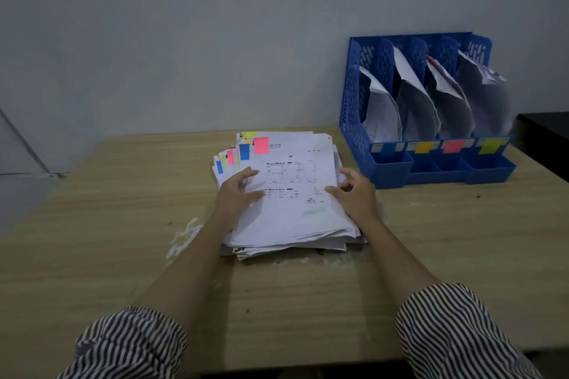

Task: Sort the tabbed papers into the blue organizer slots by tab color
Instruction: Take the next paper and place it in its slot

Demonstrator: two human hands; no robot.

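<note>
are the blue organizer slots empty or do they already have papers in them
Not empty. All four slots of the blue organizer hold upright, curling papers.

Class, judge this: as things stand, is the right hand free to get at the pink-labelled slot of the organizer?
Probably yes. The right hand rests at the stack, and only bare table lies between it and the pink-labelled slot, whose front is open.

We see light wooden table (107, 224), grain running across. White scuffed patch (184, 237) on table top, left of centre. Small dark specks (248, 311) on table nearer front edge. Plain grey wall (184, 40) behind table. Dark surface (545, 132) just right of table's far corner.
</note>
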